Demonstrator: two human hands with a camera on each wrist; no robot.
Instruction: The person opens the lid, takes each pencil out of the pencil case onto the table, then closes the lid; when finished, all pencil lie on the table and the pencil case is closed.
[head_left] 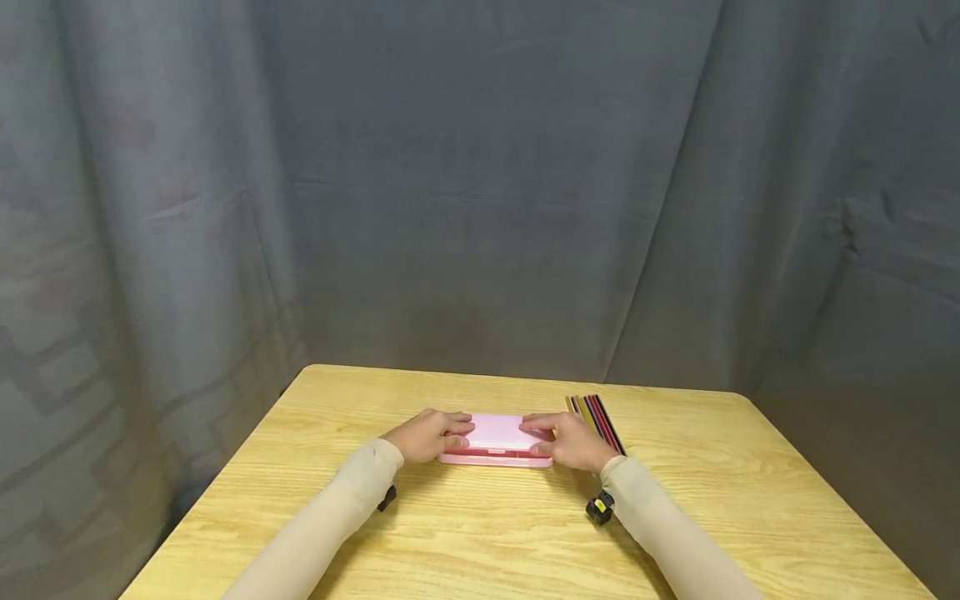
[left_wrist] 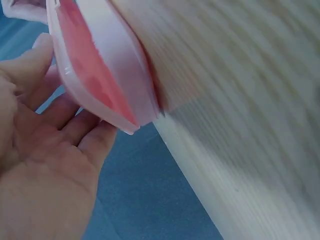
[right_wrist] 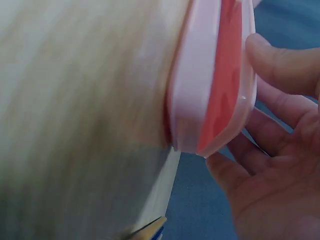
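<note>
Both my hands, left (head_left: 429, 435) and right (head_left: 572, 440), grip the pink case (head_left: 497, 437) by its ends to steady it, pencils (head_left: 596, 419) at three o'clock on the surface (head_left: 480, 533).

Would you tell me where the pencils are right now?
In the head view the pencils lie on the table, just beyond the right hand, right of the pink case.

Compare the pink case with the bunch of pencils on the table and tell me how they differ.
The pink case is one flat, broad box; the pencils are several thin sticks of mixed colours laid side by side. The case lies crosswise between the left hand and right hand, both touching it; the pencils run away from the person, behind the right hand, unheld. Both rest on the wooden table.
</note>
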